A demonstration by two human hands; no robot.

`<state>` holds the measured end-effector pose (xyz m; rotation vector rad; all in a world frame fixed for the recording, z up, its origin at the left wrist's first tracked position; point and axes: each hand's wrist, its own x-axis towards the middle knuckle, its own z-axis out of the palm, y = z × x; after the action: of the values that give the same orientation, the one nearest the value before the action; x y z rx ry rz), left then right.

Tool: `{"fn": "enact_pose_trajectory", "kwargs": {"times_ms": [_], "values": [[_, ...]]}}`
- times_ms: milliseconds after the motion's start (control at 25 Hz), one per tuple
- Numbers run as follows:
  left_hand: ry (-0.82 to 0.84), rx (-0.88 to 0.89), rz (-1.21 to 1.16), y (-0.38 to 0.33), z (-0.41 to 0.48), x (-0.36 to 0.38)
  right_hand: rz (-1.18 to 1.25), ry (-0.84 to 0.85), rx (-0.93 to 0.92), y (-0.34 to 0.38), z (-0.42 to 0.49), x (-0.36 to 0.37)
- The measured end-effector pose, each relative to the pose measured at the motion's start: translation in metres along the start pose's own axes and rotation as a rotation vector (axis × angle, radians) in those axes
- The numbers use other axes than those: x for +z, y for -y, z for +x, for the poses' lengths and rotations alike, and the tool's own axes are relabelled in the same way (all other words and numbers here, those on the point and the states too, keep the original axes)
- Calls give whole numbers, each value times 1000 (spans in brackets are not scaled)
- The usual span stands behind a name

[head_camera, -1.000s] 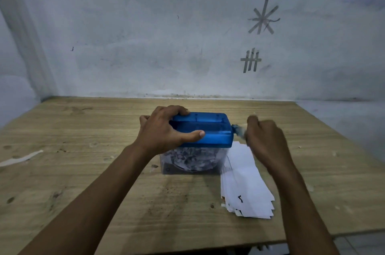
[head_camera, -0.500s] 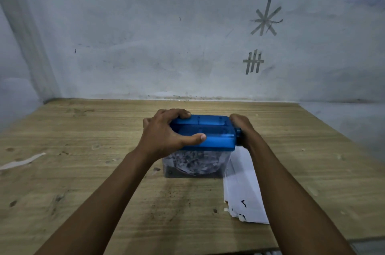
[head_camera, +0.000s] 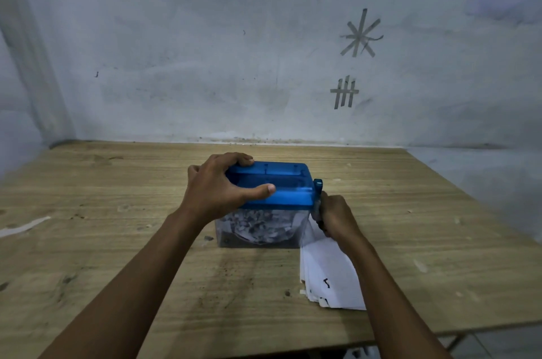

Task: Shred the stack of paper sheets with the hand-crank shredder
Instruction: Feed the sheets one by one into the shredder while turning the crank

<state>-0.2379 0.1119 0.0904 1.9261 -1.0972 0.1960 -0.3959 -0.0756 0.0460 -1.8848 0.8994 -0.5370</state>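
Cannot see the grip of the blue plastic crank (head_camera: 317, 184) inside the right hand (head_camera: 334, 217), nor the right edge of the white paper stack (head_camera: 325, 270) under that forearm.

The single head-worn camera looks forward and down, close over the table (head_camera: 88, 241), facing the wall (head_camera: 205, 35).
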Motion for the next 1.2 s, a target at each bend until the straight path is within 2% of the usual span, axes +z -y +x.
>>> {"fn": "enact_pose_trajectory", "kwargs": {"times_ms": [160, 240, 360, 440, 480, 560, 640, 720, 800, 880, 960, 1040, 1200], "values": [[23, 17, 20, 8, 6, -6, -168, 38, -182, -7, -14, -12], [90, 20, 32, 10, 11, -14, -204, 25, -239, -12, -18, -20], [156, 45, 111, 12, 17, -24, -207, -109, -227, -26, -17, -40], [159, 67, 229, 8, 15, -27, -316, -200, -184, -42, -17, -56], [140, 110, 322, 2, 12, -26, -385, -223, -146, -51, -18, -64], [41, 309, 459, -15, -1, -17, -474, -223, -101, -70, -21, -74], [-38, 525, 395, -40, -24, 7, -479, -222, -137, -83, -24, -78], [59, 638, 245, -62, -44, 42, -433, -231, -168, -87, -24, -81], [322, 571, 176, -75, -59, 74, -387, -246, -167, -90, -23, -81], [556, 411, 166, -70, -70, 100, -334, -258, -163, -92, -23, -81], [668, 309, 201, -57, -79, 120, -228, -279, -147, -95, -22, -84], [644, 270, 168, -49, -85, 130, -138, -311, -126, -97, -21, -87], [531, 315, 53, -48, -90, 134, -80, -347, -121, -99, -18, -89]]}}
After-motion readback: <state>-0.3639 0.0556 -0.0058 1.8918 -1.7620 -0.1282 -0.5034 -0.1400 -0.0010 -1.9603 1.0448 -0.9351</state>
